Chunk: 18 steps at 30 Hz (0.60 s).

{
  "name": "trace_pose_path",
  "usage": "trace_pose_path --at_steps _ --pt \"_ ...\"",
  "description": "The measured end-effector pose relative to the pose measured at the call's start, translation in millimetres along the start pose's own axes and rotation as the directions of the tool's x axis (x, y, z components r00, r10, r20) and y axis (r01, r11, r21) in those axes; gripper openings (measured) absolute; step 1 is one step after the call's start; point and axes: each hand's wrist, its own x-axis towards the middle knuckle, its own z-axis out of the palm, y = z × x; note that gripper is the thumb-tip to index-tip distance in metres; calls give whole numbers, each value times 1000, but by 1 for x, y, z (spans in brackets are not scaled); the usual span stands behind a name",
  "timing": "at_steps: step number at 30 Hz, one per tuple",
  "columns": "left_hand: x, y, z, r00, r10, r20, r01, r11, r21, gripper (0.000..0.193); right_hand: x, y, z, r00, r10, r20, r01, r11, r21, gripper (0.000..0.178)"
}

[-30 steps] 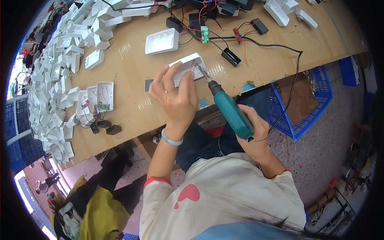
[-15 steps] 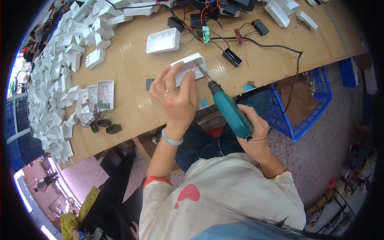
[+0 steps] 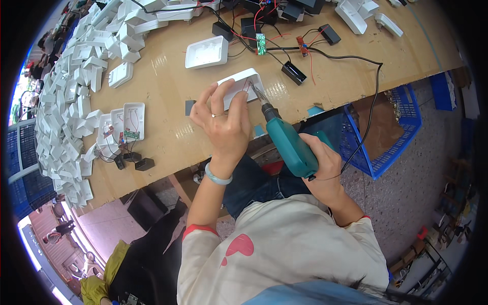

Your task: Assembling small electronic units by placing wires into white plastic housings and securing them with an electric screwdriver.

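Note:
My left hand [image 3: 223, 114] grips a white plastic case [image 3: 234, 93] that lies open side up near the table's front edge. Its fingers reach over the rim and into the case, beside thin red wires [image 3: 246, 84]. In my right hand [image 3: 324, 165] is a teal soldering gun [image 3: 290, 142] with a black cord. The metal tip [image 3: 257, 92] points into the case's right end, by the wires; whether it touches them is too small to tell. Another open white case [image 3: 207, 52] lies just beyond.
Piled white cases [image 3: 66, 107] cover the table's left side. Cases with wired circuit boards [image 3: 131, 134] lie nearer. Behind my hands are a green circuit board [image 3: 261, 44], black battery holders [image 3: 294, 73] and a black cable [image 3: 351, 60]. A blue crate [image 3: 378, 165] stands right; another person's yellow-green sleeve [image 3: 114, 259] shows lower left.
The soldering gun's body has shifted slightly left, its tip staying at the case's right end. My left hand stays in place. The other person at lower left has moved.

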Motion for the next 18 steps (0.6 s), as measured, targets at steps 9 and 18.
trace_pose_path --at_steps 9,18 --pt "0 0 0 1000 6 -11 -6 1000 7 15 -4 2 -1 1000 -20 11 20 999 -47 43" --pt "1 0 0 1000 8 -8 -8 1000 -6 14 -6 0 -4 1000 -17 -5 17 1000 -23 46"
